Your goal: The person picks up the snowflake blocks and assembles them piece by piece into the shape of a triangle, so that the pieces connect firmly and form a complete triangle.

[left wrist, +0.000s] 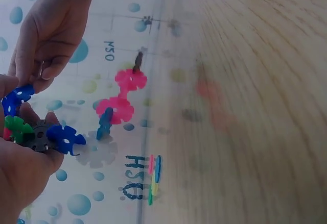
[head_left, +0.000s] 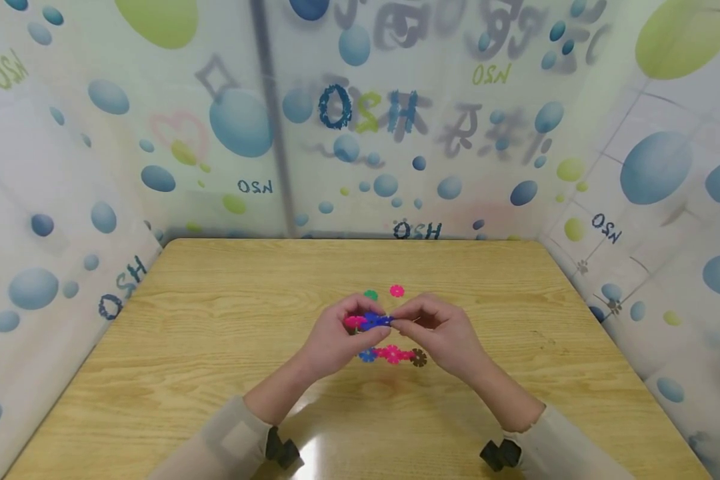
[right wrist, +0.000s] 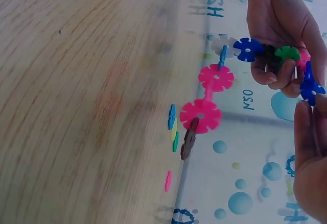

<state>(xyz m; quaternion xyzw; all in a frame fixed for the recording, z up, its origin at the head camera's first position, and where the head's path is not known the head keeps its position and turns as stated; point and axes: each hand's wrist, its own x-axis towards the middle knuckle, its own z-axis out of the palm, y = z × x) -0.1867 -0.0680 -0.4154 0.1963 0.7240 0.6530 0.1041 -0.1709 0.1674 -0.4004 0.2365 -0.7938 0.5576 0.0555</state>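
A chain of notched plastic snowflake discs hangs between the hands. My left hand (head_left: 335,339) holds its upper part, fingers and thumb around a green disc (right wrist: 287,53) and a dark disc (left wrist: 41,136). At the end between the hands is a blue disc (right wrist: 310,87), pinched by the fingertips of my right hand (head_left: 450,333). From the left hand the chain runs down through another blue disc (left wrist: 65,139), a clear disc (left wrist: 98,151), a lighter blue disc (head_left: 368,355), pink discs (right wrist: 201,116) and a brown disc (head_left: 419,357) at its tail.
Beyond the hands, a loose green disc (head_left: 370,294) and a loose pink disc (head_left: 397,291) lie on the wooden table (head_left: 216,320). Edge-on in the right wrist view are a blue disc (right wrist: 171,117) and a yellow one beside it. Printed curtains (head_left: 348,180) surround the table.
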